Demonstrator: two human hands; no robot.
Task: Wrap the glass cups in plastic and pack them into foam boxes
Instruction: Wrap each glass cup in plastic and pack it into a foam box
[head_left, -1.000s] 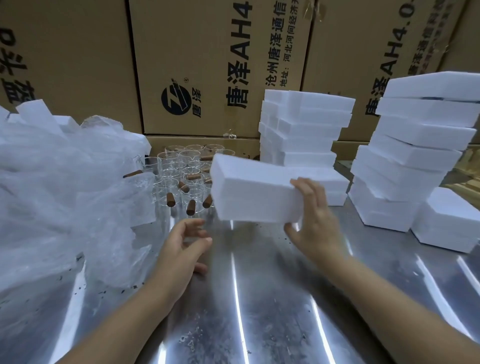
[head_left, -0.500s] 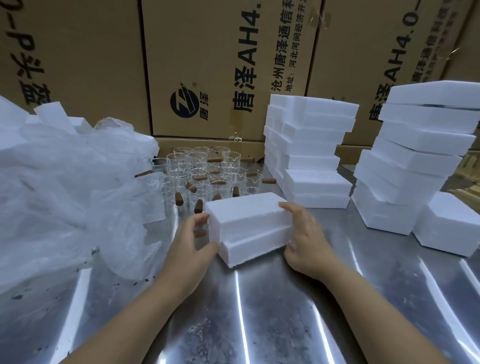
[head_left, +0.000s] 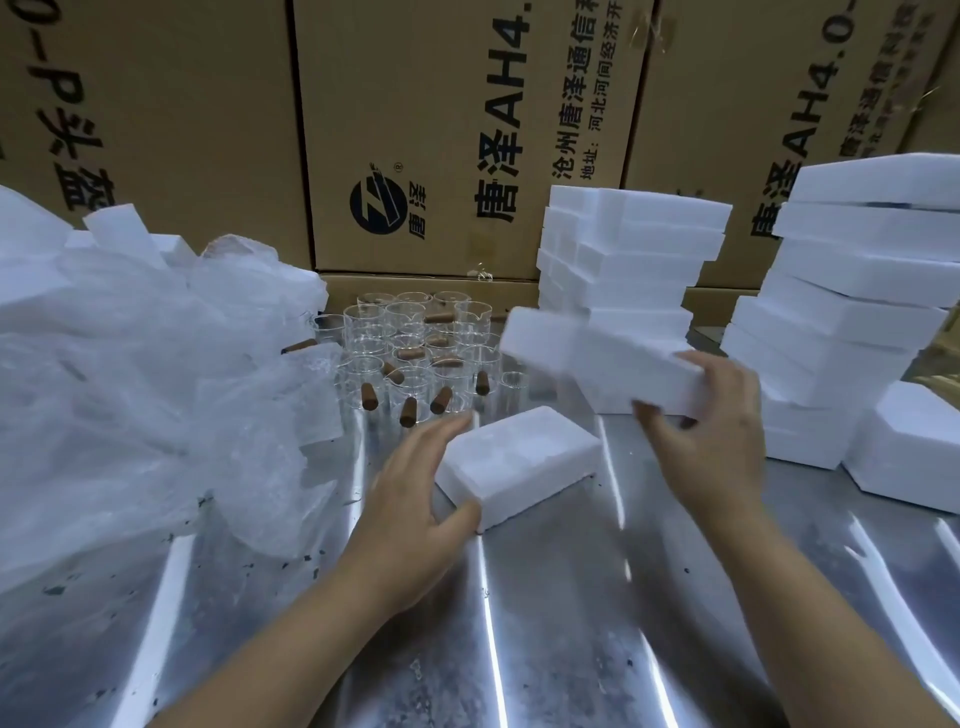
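Up comes the white rectangular foam lid (head_left: 597, 358), lifted off the box since a moment ago and now tilted in mid-air, blurred. The right hand (head_left: 711, 431) grasps its near end, thumb beneath. The left hand (head_left: 410, 514) grips the white rectangular foam base (head_left: 519, 462) on the shiny metal table (head_left: 545, 623), thumb at the near corner. Clear glass cups (head_left: 415, 353) with brown corks (head_left: 408, 410) stand behind, partly hidden by the lid and by the crumpled clear plastic heap (head_left: 145, 395). The tall white foam stack (head_left: 857, 291) at right is cut off by the frame.
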